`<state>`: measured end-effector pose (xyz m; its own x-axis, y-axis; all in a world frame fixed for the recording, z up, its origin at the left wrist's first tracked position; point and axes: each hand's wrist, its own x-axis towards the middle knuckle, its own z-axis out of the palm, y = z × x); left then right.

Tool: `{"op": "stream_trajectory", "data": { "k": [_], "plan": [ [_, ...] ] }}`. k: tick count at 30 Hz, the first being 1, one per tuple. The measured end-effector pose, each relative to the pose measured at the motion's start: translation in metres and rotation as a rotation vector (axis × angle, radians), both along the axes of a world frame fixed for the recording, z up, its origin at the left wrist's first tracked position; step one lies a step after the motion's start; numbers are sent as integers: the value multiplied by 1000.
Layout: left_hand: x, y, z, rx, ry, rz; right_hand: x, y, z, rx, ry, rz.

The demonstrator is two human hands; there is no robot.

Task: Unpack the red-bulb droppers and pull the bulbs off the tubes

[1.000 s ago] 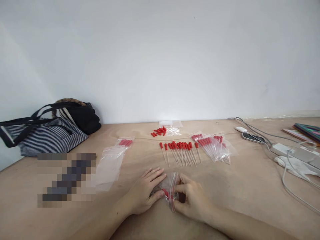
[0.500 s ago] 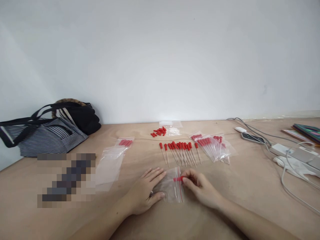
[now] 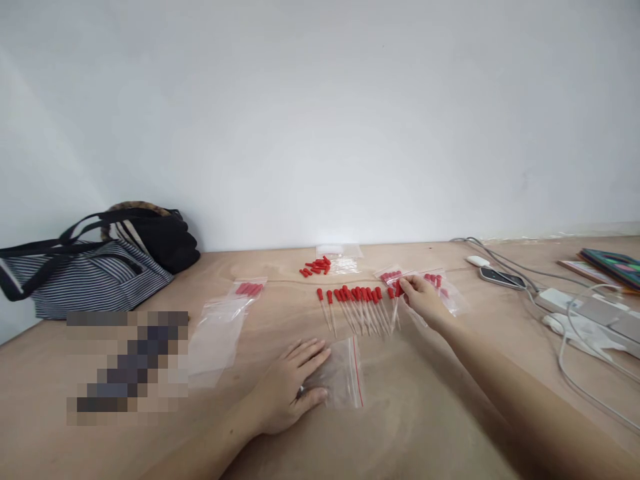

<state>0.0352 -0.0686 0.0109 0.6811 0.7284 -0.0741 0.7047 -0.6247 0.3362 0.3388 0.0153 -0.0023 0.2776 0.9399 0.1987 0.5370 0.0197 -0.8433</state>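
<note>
My left hand (image 3: 290,387) lies flat with spread fingers on a small clear zip bag (image 3: 344,373) with a red line along its right-hand edge. Nothing red shows inside that bag. Farther off, my right hand (image 3: 425,301) pinches the red bulb of a dropper (image 3: 399,289), its thin clear tube slanting down toward me. This dropper is at the right end of a row of red-bulbed droppers (image 3: 357,297) on the table. Beside and partly behind the right hand are filled clear bags (image 3: 453,297) with red bulbs inside.
Loose red bulbs (image 3: 316,267) and clear tubes (image 3: 344,265) lie at the back. Left are a bag of red bulbs (image 3: 249,289), flat clear bags (image 3: 215,340), a blurred patch and a striped bag (image 3: 100,277). Cables, a phone-like device (image 3: 503,278) and a power strip (image 3: 565,301) occupy the right.
My right hand has moved from the zip bag's opening up and right to the row of droppers. The red piece seen at the bag is gone from it. My left hand stays put.
</note>
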Motion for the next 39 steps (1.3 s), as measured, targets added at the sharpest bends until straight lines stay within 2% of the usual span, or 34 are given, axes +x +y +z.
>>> {"op": "stream_trajectory", "data": {
  "k": [3,7,11,16,21,23,25,27,29,31,34,37,39],
  "plan": [
    [0,0,0,0,2,-3,4,24,2,-14,-138,-31],
    [-1,-2,-1,1,-16,13,-2,42,-5,-39,-302,-29],
    [-2,-4,-2,3,-87,61,-12,47,-18,-63,-422,13],
    [-5,3,-3,6,-207,205,-17,42,-25,-59,-501,11],
    [-13,18,-4,3,-255,348,-21,21,-18,9,-525,26],
    [-17,20,-5,-58,-230,423,-24,4,-17,42,-520,91],
    [-20,21,-7,-88,-196,445,-28,-17,-19,100,-490,191],
    [-23,21,-8,-61,-204,427,-29,-37,-24,168,-449,290],
    [-29,25,-7,-10,-296,446,-29,-54,-29,182,-419,358],
    [-42,32,-2,67,-445,573,-28,-65,-32,176,-379,388],
    [-71,44,11,233,-549,889,-28,-69,-32,180,-303,382],
    [-99,48,22,233,-354,1148,-31,-67,-31,179,-274,375],
    [-107,46,23,198,-182,1229,-33,-65,-31,171,-274,385]
  ]
}}
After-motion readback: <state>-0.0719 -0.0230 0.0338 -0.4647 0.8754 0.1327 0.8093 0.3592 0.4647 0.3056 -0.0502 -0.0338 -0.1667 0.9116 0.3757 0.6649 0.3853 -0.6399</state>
